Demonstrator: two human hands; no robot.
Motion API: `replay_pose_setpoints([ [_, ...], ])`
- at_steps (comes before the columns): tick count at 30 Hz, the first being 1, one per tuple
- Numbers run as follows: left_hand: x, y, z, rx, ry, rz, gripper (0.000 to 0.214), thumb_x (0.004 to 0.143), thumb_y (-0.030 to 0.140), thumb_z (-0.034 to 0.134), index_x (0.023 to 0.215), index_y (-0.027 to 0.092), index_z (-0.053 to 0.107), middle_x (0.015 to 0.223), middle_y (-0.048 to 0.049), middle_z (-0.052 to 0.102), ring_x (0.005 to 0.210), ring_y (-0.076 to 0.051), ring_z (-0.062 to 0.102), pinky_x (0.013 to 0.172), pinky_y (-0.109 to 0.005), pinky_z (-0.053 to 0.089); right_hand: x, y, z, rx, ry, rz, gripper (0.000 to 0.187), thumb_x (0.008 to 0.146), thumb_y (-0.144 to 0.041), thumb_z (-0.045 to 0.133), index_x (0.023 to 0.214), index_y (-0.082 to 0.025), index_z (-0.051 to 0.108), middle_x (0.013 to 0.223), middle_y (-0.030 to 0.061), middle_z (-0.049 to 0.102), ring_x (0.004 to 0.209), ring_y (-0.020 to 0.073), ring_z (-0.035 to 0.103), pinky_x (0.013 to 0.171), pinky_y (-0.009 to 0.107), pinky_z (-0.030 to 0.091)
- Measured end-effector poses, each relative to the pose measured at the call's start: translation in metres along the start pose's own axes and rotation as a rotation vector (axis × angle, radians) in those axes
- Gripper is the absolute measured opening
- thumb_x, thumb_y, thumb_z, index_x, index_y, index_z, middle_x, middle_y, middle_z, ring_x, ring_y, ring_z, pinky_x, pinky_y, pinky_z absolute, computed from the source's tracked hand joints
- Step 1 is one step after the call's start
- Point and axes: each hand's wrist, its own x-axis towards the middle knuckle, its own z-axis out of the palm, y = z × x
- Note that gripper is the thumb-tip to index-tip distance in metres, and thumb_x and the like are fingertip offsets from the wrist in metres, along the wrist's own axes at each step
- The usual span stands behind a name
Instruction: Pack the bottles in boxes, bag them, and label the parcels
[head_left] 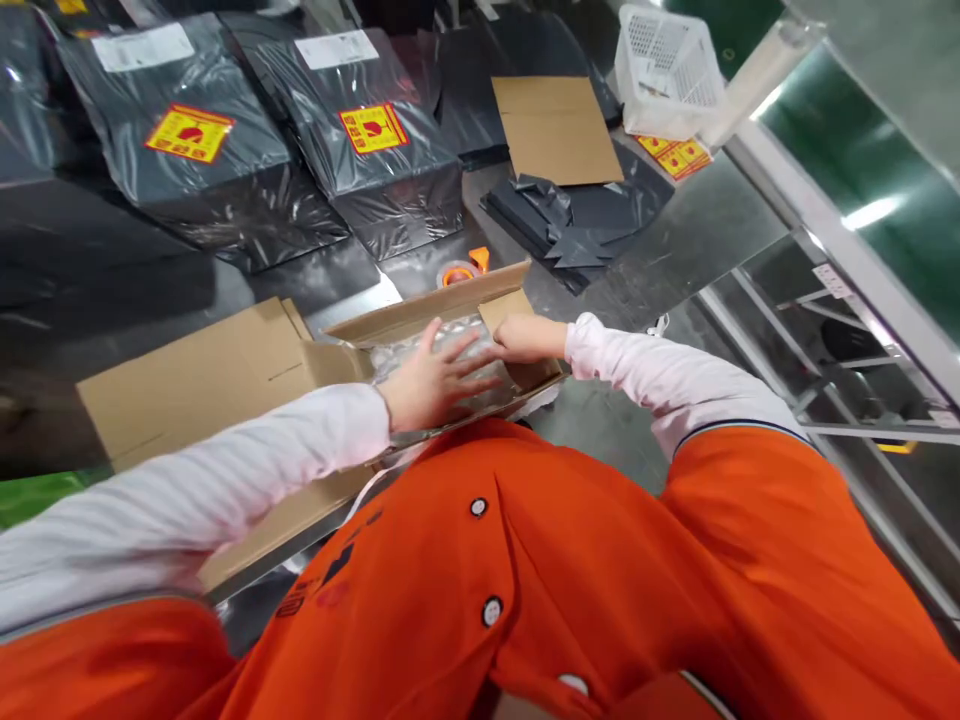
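A long, open cardboard box lies on the table right in front of my body. Clear bubble wrap fills part of it. My left hand rests over the bubble wrap with its fingers spread, holding nothing. At the right end of the box my right hand is closed at a small cardboard flap, its fingertips partly hidden. A large lid flap of the box stretches out to the left, partly under my left sleeve.
Black-wrapped boxes with yellow labels stand at the back left. Beyond the box lies an orange tape dispenser. A cardboard sheet rests on black plastic film. A white basket stands at the back right.
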Motion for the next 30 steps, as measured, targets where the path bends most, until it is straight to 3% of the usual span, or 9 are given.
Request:
replay_pose_setpoints([
  [3,-0.071,-0.017,-0.029,0.129,0.01,-0.662,0.054,0.1,0.06,0.052,0.108,0.013,0.077,0.103,-0.0208,0.074,0.099,-0.038,0.071,0.091,-0.053,0.055,-0.007,-0.002,0.003,0.016,-0.022,0.043,0.066,0.108,-0.059,0.049,0.12,-0.002,0.081,0.117,0.0272,0.078,0.111,0.0355,0.076,0.086,0.036,0.055],
  [5,-0.099,-0.027,-0.03,-0.065,-0.275,-0.943,0.064,0.099,0.071,0.045,0.086,0.015,0.073,0.071,-0.0122,0.067,0.068,-0.029,0.067,0.071,-0.04,0.054,-0.006,-0.002,0.005,0.019,-0.012,0.032,0.07,0.104,-0.063,0.054,0.119,-0.001,0.081,0.115,0.0275,0.078,0.11,0.0365,0.076,0.085,0.036,0.054],
  [8,-0.085,-0.019,-0.009,-0.478,-0.333,-0.719,0.052,0.103,0.057,0.036,0.085,0.018,0.067,0.08,-0.0095,0.071,0.074,-0.024,0.068,0.071,-0.031,0.05,0.0,0.002,0.006,-0.01,0.026,0.001,0.072,0.101,-0.067,0.059,0.113,0.0,0.081,0.11,0.0278,0.078,0.108,0.0367,0.076,0.084,0.035,0.051],
  [11,-0.036,0.0,0.008,-0.424,-0.258,-0.547,0.059,0.102,0.059,0.031,0.089,0.016,0.069,0.093,-0.0162,0.073,0.085,-0.028,0.069,0.074,-0.034,0.047,-0.005,0.01,0.006,-0.019,0.062,0.018,0.068,0.098,-0.068,0.062,0.11,-0.003,0.081,0.104,0.0247,0.079,0.101,0.0337,0.075,0.079,0.032,0.048],
  [14,-0.015,-0.001,0.006,-0.457,-0.393,-0.456,0.071,0.091,0.08,0.043,0.092,0.015,0.071,0.092,-0.0176,0.073,0.085,-0.031,0.069,0.07,-0.035,0.046,-0.033,0.021,0.004,0.124,-0.06,-0.148,0.065,0.088,-0.07,0.075,0.118,-0.012,0.079,0.103,0.0146,0.08,0.089,0.0255,0.072,0.073,0.028,0.046],
  [17,-0.025,-0.019,0.005,-0.616,-0.481,-0.299,0.076,0.077,0.079,0.065,0.118,0.014,0.067,0.114,-0.0179,0.074,0.097,-0.031,0.071,0.077,-0.032,0.05,-0.057,0.031,0.002,0.179,-0.146,-0.356,0.073,0.077,-0.074,0.082,0.121,-0.016,0.078,0.118,0.0139,0.077,0.098,0.0255,0.071,0.077,0.028,0.047],
  [22,-0.029,-0.026,0.011,-0.462,-0.458,-0.38,0.049,0.096,0.06,0.054,0.1,0.014,0.07,0.101,-0.0175,0.076,0.09,-0.031,0.072,0.075,-0.034,0.048,-0.035,0.032,0.003,0.061,-0.005,0.043,0.062,0.091,-0.074,0.068,0.104,-0.014,0.08,0.1,0.016,0.078,0.097,0.0311,0.072,0.082,0.034,0.046],
  [27,-0.012,-0.02,-0.038,-0.076,-0.135,-0.598,0.042,0.096,0.05,0.066,0.092,0.01,0.077,0.093,-0.0216,0.075,0.097,-0.042,0.074,0.085,-0.046,0.053,-0.028,0.017,0.035,0.178,0.441,0.31,0.092,0.069,-0.068,0.092,0.138,-0.014,0.064,0.144,0.0239,0.063,0.134,0.0437,0.055,0.109,0.054,0.044],
  [30,0.021,-0.051,-0.066,-0.107,0.194,-0.507,0.072,0.099,0.063,0.059,0.127,-0.002,0.071,0.115,-0.018,0.072,0.124,-0.043,0.067,0.107,-0.053,0.044,-0.036,0.007,0.071,0.44,0.61,0.439,0.099,0.073,-0.064,0.09,0.15,-0.013,0.052,0.154,0.0253,0.053,0.141,0.0415,0.051,0.112,0.055,0.047],
])
